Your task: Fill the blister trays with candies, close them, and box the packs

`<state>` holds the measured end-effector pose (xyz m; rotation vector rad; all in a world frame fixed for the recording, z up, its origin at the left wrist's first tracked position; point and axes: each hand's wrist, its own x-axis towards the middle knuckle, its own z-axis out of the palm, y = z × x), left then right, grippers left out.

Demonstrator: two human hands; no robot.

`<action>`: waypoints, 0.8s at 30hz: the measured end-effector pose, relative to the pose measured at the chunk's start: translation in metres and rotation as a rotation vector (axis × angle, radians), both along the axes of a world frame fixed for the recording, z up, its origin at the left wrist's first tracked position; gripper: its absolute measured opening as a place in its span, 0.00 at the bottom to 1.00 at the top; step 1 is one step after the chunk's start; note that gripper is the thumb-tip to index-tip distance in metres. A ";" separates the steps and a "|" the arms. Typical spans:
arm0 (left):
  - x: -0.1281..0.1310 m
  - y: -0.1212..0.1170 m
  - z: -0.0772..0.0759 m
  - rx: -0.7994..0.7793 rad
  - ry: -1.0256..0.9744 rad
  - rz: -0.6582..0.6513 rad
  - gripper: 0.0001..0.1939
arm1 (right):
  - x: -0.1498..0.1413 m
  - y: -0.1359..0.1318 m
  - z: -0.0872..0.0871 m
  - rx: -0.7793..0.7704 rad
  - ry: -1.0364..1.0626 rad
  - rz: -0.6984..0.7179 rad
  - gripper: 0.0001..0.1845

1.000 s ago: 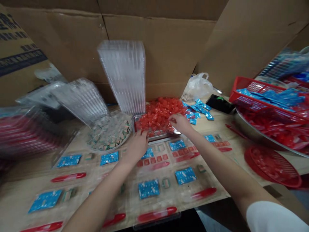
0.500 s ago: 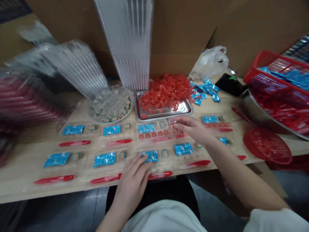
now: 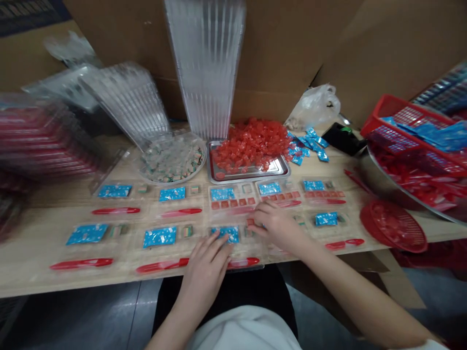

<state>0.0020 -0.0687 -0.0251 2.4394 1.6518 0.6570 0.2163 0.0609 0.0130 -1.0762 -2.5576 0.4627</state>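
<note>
Reaching over the front row of clear plastic trays (image 3: 204,243) on a long wooden table (image 3: 32,277), the two hands of the person were close together but they did not touch. The left hand (image 3: 204,272) lay with open fingers on a blue sachet (image 3: 224,234), in the tray near the front edge of the table. The right hand (image 3: 279,226) was just beside it, and its fingertips (image 3: 257,224) were next to a small red cube (image 3: 250,222). I could not tell if this hand was holding the cube.

Each tray had compartments with a blue sachet, small pieces and a long red stick-like item, but some details were too blurred to tell. At the upper middle, a metal tray (image 3: 248,172) carried a heap of red wrapped candies (image 3: 250,146), and loose blue sachets (image 3: 308,146) lay to the right of it. A round clear plate (image 3: 171,158) with green and brown pieces stood to the left. Behind them a tall stack of clear trays (image 3: 206,63) leaned on cardboard (image 3: 292,48). At the right side there were a red basket (image 3: 401,121), a steel bowl (image 3: 379,180) with red items and a round red basket (image 3: 394,226)
</note>
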 end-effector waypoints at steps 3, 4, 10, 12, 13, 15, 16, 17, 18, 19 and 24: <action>0.000 0.001 -0.001 0.009 -0.007 -0.009 0.18 | 0.006 0.056 0.006 0.044 0.057 -0.271 0.10; 0.000 0.001 -0.001 0.014 -0.007 -0.014 0.18 | 0.006 0.079 0.006 0.086 0.029 -0.370 0.09; 0.000 0.002 0.002 -0.036 0.024 -0.007 0.18 | -0.009 0.157 -0.010 0.118 -0.213 -0.400 0.10; -0.001 0.000 0.003 -0.052 0.008 -0.011 0.18 | -0.011 0.146 -0.010 0.037 -0.024 -0.446 0.11; -0.002 0.000 0.004 -0.050 -0.015 -0.014 0.18 | -0.011 0.134 -0.007 -0.060 0.134 -0.466 0.12; -0.004 -0.002 0.008 -0.035 -0.100 -0.011 0.18 | -0.009 0.098 0.001 -0.362 0.503 -0.465 0.15; -0.004 -0.002 0.010 -0.030 -0.166 -0.001 0.18 | -0.009 0.077 0.006 -0.544 0.656 -0.432 0.16; -0.004 0.000 0.014 -0.034 -0.245 0.016 0.18 | -0.009 0.056 0.010 -0.714 0.769 -0.406 0.16; -0.003 0.002 0.018 -0.046 -0.333 0.041 0.17 | -0.011 0.035 0.013 -0.871 0.845 -0.393 0.15; -0.002 0.006 0.023 -0.072 -0.432 0.077 0.16 | -0.014 0.016 0.015 -1.012 0.893 -0.382 0.14; 0.015 0.034 0.040 -0.284 -0.929 0.160 0.16 | -0.035 -0.038 0.014 -1.274 0.959 -0.378 0.12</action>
